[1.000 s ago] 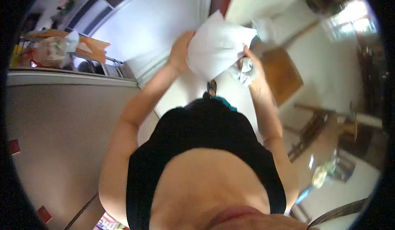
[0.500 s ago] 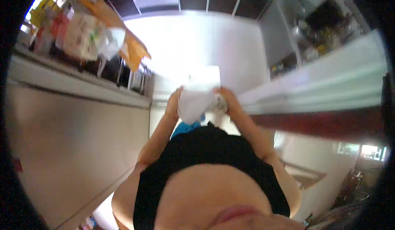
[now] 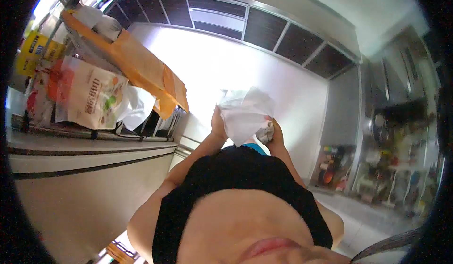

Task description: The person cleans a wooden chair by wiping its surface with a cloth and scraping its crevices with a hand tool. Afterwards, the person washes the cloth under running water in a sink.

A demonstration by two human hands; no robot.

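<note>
A thin white plastic bag (image 3: 243,117), partly see-through, is held in front of my body at waist height. My left hand (image 3: 218,124) grips its left side, with the fingers mostly behind the plastic. My right hand (image 3: 277,134) has its fingertips on the bag's right edge. Against that palm sits a small crumpled whitish bundle (image 3: 265,133) with grey marks; I cannot make out what it is. The bag's contents, if any, do not show.
On the left, a rack above a pale cabinet (image 3: 94,169) holds an orange-brown paper bag (image 3: 141,63), a cream printed food pouch (image 3: 94,94) and a yellow pack (image 3: 35,54). Dark-fronted drawers (image 3: 269,30) line the far side. Shelves with jars (image 3: 396,169) stand at right.
My view has turned, so the rack and drawers sit differently and the right-hand shelves show more. Both hands still hold the bag, which looks spread wider at its top.
</note>
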